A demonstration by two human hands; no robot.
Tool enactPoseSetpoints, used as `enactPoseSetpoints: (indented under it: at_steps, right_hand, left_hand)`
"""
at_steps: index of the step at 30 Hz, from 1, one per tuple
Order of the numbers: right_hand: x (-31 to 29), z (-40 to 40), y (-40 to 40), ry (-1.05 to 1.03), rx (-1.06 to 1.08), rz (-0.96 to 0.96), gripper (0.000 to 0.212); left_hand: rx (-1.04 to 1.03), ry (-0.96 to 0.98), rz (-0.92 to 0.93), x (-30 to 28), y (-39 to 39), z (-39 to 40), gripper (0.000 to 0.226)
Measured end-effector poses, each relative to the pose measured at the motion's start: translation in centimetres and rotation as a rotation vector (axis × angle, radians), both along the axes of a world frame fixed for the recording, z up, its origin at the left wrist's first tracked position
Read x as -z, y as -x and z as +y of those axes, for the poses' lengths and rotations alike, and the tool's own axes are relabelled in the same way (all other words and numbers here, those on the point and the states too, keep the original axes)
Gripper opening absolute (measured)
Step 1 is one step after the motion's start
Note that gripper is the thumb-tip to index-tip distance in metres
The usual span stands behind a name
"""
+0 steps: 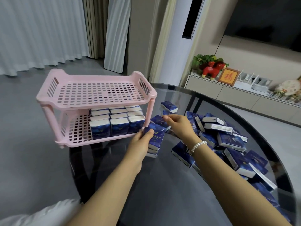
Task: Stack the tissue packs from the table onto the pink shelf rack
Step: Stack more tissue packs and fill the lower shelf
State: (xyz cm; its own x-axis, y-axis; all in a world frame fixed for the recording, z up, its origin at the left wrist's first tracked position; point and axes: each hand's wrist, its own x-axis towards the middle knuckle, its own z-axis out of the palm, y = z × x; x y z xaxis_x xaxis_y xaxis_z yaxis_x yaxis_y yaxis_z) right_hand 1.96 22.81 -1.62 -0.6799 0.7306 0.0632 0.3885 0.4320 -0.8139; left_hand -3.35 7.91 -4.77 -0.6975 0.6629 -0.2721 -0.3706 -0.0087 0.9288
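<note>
we have our left hand (143, 141) wrapped around a small bundle of dark blue, white-edged tissue packs (154, 141), held upright just off the front right corner of the two-tier pink slotted plastic shelf rack (96, 93), which stands at the left edge of the round dark glass table (187, 193). our right hand (180, 126) reaches toward the near end of the loose heap of blue tissue packs (228, 141) spread along the table's right side; its fingers are partly curled around what looks like another pack, though we cannot tell for sure that it grips one.

the lower tier already carries neat upright rows of stacked packs (117, 123) filling its right half, while its left half and the whole upper tier show bare slots. to do this step well, we should square the bundle's edges before moving it, keep the packs upright with the white ends up to match the rows, and slide them in low under the upper tier, setting them snug against the leftmost row so nothing tips.
</note>
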Motion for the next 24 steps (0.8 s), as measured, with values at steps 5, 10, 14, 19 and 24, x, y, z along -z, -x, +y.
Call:
enactPoseSetpoints:
  at_steps: [5,10,14,19,24]
  right_hand:
    - [1.5,2.2,2.4,-0.165,0.032,-0.248,0.028]
    - [1.4,2.7,3.0,-0.196,0.005,-0.361,0.033]
    - [1.1,2.3,2.7,-0.165,-0.039,-0.438,0.037]
    - [0.2,0.7,0.9,-0.113,0.022,-0.292,0.037]
    - [-0.9,-0.2,-3.1,0.03,0.146,0.005,0.036]
  left_hand:
    - [-0.063,0.018,-0.045,0.5,0.5,0.1,0.076]
    - [-0.072,0.05,-0.01,0.6,0.5,0.2,0.049]
    - [-0.077,0.049,-0.003,0.8,0.5,0.4,0.075]
    - [-0.077,0.051,-0.006,0.6,0.5,0.0,0.041]
    - [-0.063,0.036,0.015,0.1,0.2,-0.7,0.03]
